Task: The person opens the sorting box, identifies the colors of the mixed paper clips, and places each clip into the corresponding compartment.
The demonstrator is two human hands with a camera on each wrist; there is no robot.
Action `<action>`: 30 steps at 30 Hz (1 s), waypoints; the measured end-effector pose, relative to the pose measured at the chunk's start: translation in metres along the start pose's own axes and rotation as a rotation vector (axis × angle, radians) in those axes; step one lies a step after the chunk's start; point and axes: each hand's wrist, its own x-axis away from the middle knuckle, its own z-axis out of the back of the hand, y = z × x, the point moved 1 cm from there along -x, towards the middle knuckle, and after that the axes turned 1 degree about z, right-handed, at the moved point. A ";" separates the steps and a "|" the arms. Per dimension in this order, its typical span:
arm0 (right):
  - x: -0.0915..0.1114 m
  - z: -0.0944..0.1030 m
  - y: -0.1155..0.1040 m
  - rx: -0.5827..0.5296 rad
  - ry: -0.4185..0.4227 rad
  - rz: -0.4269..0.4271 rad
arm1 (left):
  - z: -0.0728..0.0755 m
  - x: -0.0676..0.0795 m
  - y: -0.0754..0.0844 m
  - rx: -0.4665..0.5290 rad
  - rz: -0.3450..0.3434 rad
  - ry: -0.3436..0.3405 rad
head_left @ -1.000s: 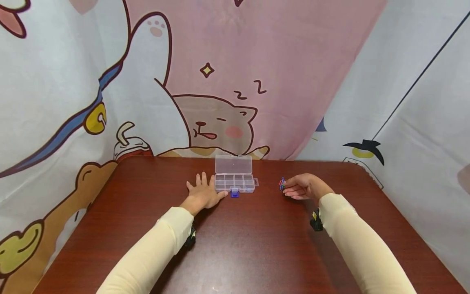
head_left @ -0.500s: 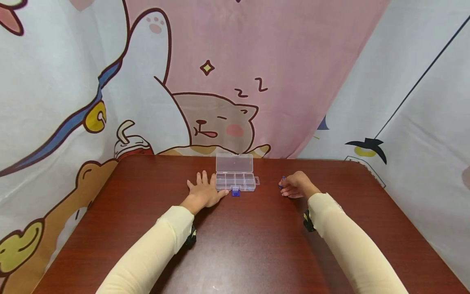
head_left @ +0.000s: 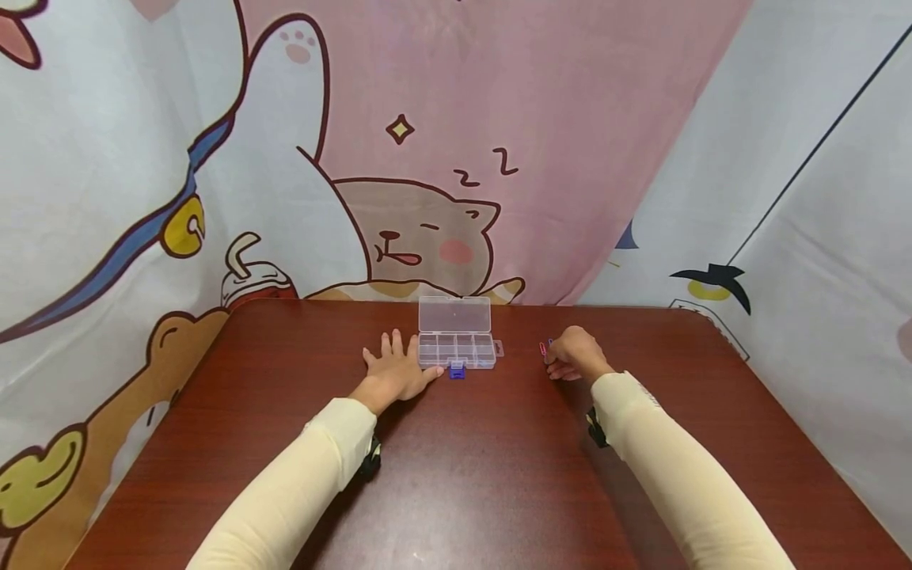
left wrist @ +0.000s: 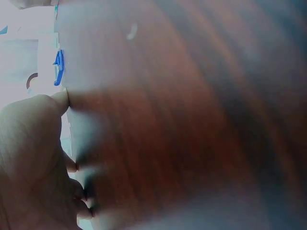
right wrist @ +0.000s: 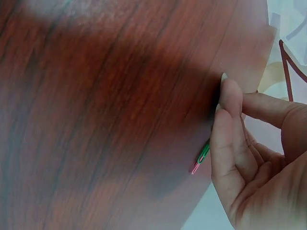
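Observation:
A clear plastic compartment box (head_left: 435,363) stands with its lid (head_left: 454,314) raised and its blue latch (head_left: 457,372) hanging forward. My left hand (head_left: 395,376) rests palm down beside it, fingers spread, thumb at the front left corner. In the left wrist view the latch (left wrist: 59,67) shows just past the thumb. To the right of the box, my right hand (head_left: 572,352) reaches down over small coloured paper clips, a pink one (head_left: 543,348) showing at its fingertips. The right wrist view shows a green paper clip (right wrist: 204,152) beside the bent fingers; I cannot tell whether a clip is between thumb and index finger.
The brown wooden table (head_left: 470,467) extends toward me and to both sides. Behind it hangs a printed cartoon curtain (head_left: 570,142), close to the table's back edge. A hanging tab (head_left: 499,348) sticks out on the box's right side.
My right hand has moved a little left and down over the paper clips, with its fingers turned further toward the table. The left hand and the box stay in place.

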 end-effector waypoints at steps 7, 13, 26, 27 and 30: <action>0.001 0.005 -0.003 -0.116 -0.143 -0.025 | 0.000 0.000 0.001 0.003 0.006 -0.005; 0.003 0.025 -0.018 -0.317 -0.298 -0.032 | 0.000 0.000 0.002 0.000 0.007 0.000; 0.015 0.024 -0.062 -0.422 -0.444 0.041 | 0.002 0.001 0.001 -0.004 0.012 -0.002; 0.015 0.022 -0.063 -0.426 -0.440 0.041 | 0.001 0.001 0.001 -0.006 0.011 -0.003; 0.017 0.018 -0.067 -0.427 -0.438 0.054 | 0.001 0.001 0.001 -0.006 0.008 -0.006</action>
